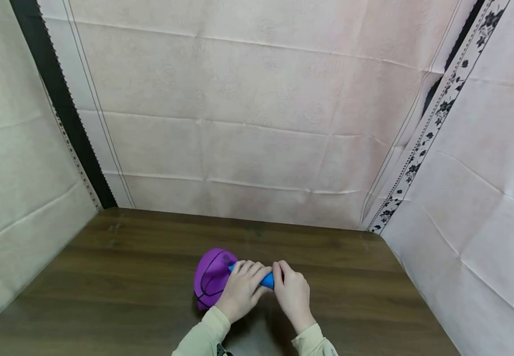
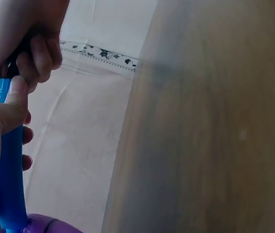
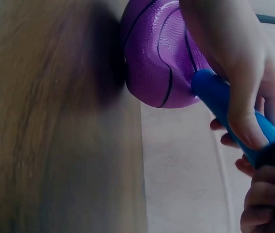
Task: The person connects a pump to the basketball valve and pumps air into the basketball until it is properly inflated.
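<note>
A purple ball (image 1: pixel 210 279) with black lines, dented and partly deflated, is at the left of the hands in the head view. Against it points a blue hand pump (image 3: pixel 214 94), its end meeting the ball's skin (image 3: pixel 149 63). My left hand (image 1: pixel 239 291) wraps around the pump's blue barrel (image 2: pixel 11 179), the thumb lying along it. At the other end my right hand (image 1: pixel 293 295) grips the dark handle with curled fingers, close beside the barrel's end. Most of the handle is hidden in that hand.
The brown wood-grain table (image 1: pixel 119 277) stretches out around the hands. Pale cloth panels stand behind it (image 1: pixel 239 123) and on both sides, the right panel (image 1: pixel 484 198) edged with a black floral border.
</note>
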A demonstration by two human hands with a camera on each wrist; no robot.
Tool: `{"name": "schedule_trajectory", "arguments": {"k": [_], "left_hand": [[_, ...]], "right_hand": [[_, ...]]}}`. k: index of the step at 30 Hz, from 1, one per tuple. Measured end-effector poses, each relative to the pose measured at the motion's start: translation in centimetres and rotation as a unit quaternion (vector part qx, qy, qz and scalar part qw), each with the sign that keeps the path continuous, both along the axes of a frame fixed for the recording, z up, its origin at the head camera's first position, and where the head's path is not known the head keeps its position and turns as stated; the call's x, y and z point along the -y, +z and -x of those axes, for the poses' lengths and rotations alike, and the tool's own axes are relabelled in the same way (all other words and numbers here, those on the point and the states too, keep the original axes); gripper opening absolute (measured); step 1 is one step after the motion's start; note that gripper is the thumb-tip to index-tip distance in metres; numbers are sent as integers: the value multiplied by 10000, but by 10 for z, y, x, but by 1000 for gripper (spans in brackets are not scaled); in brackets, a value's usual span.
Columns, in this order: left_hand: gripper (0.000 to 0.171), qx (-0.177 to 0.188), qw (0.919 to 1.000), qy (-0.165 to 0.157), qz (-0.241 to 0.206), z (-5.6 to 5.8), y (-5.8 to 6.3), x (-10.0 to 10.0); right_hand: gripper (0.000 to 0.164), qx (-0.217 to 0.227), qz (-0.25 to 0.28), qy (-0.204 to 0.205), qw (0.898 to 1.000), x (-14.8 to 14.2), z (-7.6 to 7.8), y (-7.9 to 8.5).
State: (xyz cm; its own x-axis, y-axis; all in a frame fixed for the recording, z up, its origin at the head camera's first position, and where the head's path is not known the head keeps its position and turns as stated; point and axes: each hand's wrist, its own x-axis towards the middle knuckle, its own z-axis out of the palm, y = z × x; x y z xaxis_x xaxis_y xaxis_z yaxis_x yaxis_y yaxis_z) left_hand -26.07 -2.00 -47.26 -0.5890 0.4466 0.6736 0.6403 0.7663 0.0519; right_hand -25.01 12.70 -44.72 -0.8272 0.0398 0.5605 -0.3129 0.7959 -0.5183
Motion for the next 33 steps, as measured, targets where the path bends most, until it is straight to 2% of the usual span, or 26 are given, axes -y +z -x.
{"name": "schedule_trajectory", "arguments": {"k": [3, 10, 12, 14, 16, 18, 20, 22, 23, 24, 25, 30, 33], "left_hand": [[36, 205, 9998, 57, 16, 1, 2, 6], [38, 624, 9968, 68, -502, 6, 11, 22], [39, 706, 9955, 129, -626, 7, 12, 26], [39, 832, 9937, 140, -735, 8, 14, 29], [39, 955, 9922, 160, -781, 9, 15, 31], [39, 1138, 9899, 130, -836, 10, 17, 33], [38, 1352, 9867, 61, -897, 11, 18, 35], [39, 1541, 9834, 9, -956, 11, 19, 37], [39, 1634, 9815, -21, -997, 11, 20, 38], [39, 1675, 9808, -12, -1001, 10, 21, 39], [39, 1689, 9806, 4, -992, 10, 21, 39], [43, 1595, 9835, 88, -848, 7, 22, 39], [44, 1463, 9864, 89, -744, 5, 24, 37]], "right_hand": [[16, 184, 268, 226, 9992, -2, 1, 2], [8, -157, 855, 391, 9954, -23, 4, 26], [6, 51, 1127, 422, 9927, -36, 4, 36], [5, 608, 1433, 668, 9856, -50, 3, 45], [16, 1277, 1741, 1143, 9697, -65, 0, 53], [22, 1785, 2006, 1915, 9440, -79, -3, 60], [21, 1857, 2168, 2990, 9106, -90, -4, 62], [17, 1790, 2213, 3970, 8726, -99, -4, 62], [16, 1780, 2197, 4297, 8576, -101, -4, 61], [15, 1800, 2165, 4512, 8469, -103, -4, 59], [16, 1822, 2121, 4628, 8412, -103, -3, 57], [17, 2221, 2030, 4351, 8486, -87, 3, 41], [19, 2316, 2130, 4405, 8408, -68, 9, 28]]}}
